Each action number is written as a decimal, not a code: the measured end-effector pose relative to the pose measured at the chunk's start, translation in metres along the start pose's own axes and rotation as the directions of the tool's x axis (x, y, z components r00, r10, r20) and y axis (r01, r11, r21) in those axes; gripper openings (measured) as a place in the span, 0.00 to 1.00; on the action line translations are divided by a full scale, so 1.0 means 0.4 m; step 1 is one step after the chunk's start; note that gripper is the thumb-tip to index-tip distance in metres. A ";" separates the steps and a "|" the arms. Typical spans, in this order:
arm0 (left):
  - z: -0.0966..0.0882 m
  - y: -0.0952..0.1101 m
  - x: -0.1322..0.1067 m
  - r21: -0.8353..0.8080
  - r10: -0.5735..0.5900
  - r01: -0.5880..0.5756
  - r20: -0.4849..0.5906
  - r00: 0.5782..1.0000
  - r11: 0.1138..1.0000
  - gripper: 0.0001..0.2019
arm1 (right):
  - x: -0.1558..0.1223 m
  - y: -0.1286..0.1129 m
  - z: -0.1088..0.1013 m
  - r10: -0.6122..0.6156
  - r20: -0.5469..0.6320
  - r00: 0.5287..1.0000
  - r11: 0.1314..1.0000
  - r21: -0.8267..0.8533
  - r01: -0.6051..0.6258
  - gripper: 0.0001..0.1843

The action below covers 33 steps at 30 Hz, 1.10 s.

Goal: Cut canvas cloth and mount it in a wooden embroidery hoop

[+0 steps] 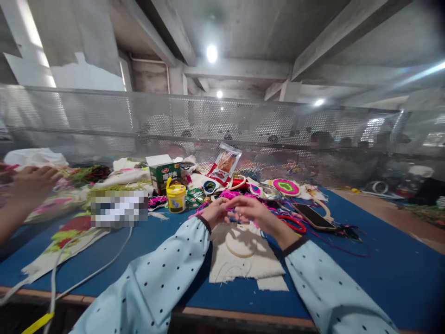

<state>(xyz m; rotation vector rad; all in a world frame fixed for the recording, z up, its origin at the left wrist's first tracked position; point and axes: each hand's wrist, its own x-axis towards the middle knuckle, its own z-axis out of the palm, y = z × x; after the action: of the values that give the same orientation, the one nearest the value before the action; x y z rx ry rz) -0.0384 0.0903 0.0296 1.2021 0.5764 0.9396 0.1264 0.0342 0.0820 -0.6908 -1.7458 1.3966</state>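
Above a piece of off-white cloth (222, 270), my left hand (214, 213) and my right hand (255, 213) meet, their fingertips almost together. Both sets of fingers are bent in a pinch; anything between them is too small to make out. Below them a round wooden embroidery hoop (239, 254) sits on the cloth, partly shaded by my hands. The cloth has frayed edges and lies flat near the table's front. Bright pink yarn (233, 194) is heaped just behind my fingers. Red-handled scissors (295, 224) lie to the right of my right hand.
A phone (314, 216) lies at right. Behind stand a yellow tub (176, 199), a green box (163, 176) and a snack packet (225, 164), near a pink-and-green embroidered piece (285, 187). At left are another person's hand (34, 183), embroidered cloth (69, 236) and a white cable (114, 257).
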 end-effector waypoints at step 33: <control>-0.106 0.046 0.035 0.362 0.187 -0.066 -0.310 0.932 0.930 0.06 | -0.162 0.013 -0.368 -0.111 -0.692 0.713 0.756 0.407 0.512 0.03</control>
<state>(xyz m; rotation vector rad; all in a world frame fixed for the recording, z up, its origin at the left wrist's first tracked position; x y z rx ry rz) -0.0709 0.1257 0.0361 1.4138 0.9823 1.2052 0.2844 0.0633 0.0752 -0.3978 -0.7743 1.1518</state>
